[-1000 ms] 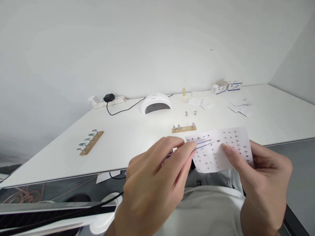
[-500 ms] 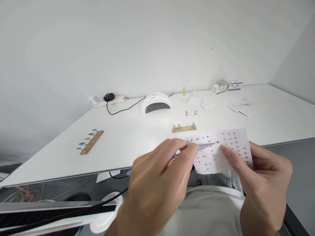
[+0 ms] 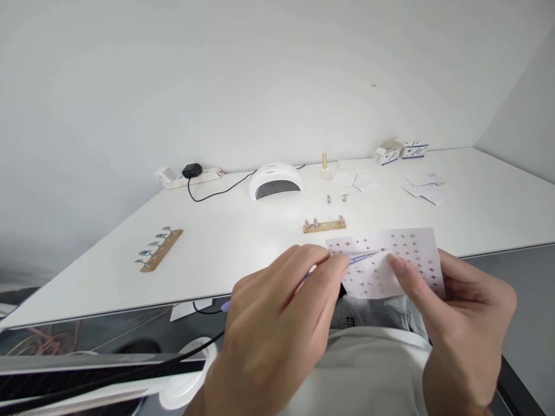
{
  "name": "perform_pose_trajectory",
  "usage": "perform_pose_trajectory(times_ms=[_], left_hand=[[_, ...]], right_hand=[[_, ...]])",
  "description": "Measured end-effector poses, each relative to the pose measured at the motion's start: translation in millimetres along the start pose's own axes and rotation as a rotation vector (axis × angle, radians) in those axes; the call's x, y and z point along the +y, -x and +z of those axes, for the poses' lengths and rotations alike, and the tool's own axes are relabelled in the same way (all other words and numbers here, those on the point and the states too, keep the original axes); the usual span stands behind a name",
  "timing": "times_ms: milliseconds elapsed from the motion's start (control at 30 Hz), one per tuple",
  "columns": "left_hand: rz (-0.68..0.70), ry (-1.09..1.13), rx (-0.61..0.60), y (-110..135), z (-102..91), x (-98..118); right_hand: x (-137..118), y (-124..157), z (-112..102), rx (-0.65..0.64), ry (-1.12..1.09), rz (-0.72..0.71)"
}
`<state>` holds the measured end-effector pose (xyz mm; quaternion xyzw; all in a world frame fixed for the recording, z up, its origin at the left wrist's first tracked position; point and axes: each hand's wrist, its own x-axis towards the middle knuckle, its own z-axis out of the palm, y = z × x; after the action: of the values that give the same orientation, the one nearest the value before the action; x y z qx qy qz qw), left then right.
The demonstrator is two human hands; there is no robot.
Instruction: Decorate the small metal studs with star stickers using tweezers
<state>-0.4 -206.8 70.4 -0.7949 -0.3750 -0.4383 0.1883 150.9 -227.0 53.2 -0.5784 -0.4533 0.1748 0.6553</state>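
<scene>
My left hand (image 3: 277, 323) is closed around a pair of purple tweezers (image 3: 362, 257), whose thin tips point right and lie at the face of a sticker sheet (image 3: 407, 238). Rows of small dark star shapes cover this white sheet. My right hand (image 3: 463, 318) pinches the sheet at its right side, thumb on the front and fingers behind. Just beyond the sheet, a wooden nail stand (image 3: 324, 227) carries several clear nail tips on pegs. Two loose nail tips, one pinkish (image 3: 328, 199) and one clear (image 3: 344, 197), stand behind it.
A white nail lamp (image 3: 277, 173) stands at the back with its cable running left to a black adapter (image 3: 192, 170). Another wooden stand (image 3: 162, 251) with bluish nail tips lies left. Behind are a polish bottle (image 3: 325, 167), loose sheets (image 3: 422, 188) and small boxes (image 3: 387, 152).
The sticker sheet has tilted slightly, its lower edge a little higher. The tweezer tips have shifted slightly left on it. Both hands keep nearly the same place and grip.
</scene>
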Motion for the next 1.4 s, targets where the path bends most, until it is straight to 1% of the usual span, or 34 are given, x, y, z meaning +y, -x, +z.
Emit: perform_pose_trajectory(times_ms=[267, 433, 700, 1000, 1233, 1400], left_hand=[[-0.023, 0.000, -0.006, 0.9, 0.7, -0.5], [-0.025, -0.003, -0.007, 2.1, 1.1, -0.4], [-0.029, 0.005, -0.002, 0.3, 1.1, -0.1], [-0.013, 0.016, 0.010, 1.7, 1.5, -0.6], [-0.017, 0.038, 0.015, 0.8, 0.3, 0.3], [-0.022, 0.040, 0.008, -0.6, 0.3, 0.8]], right_hand=[[3.4, -0.2, -1.7, -0.013, 0.021, -0.032], [6.0, -0.7, -3.9, -0.022, 0.018, -0.028], [3.3, -1.9, -2.7, -0.014, 0.018, -0.005], [2.9, 0.9, -1.5, -0.010, 0.040, -0.040], [11.7, -4.4, -7.8, -0.086, 0.081, -0.106], [12.3, -5.9, -8.7, -0.086, 0.095, -0.119]])
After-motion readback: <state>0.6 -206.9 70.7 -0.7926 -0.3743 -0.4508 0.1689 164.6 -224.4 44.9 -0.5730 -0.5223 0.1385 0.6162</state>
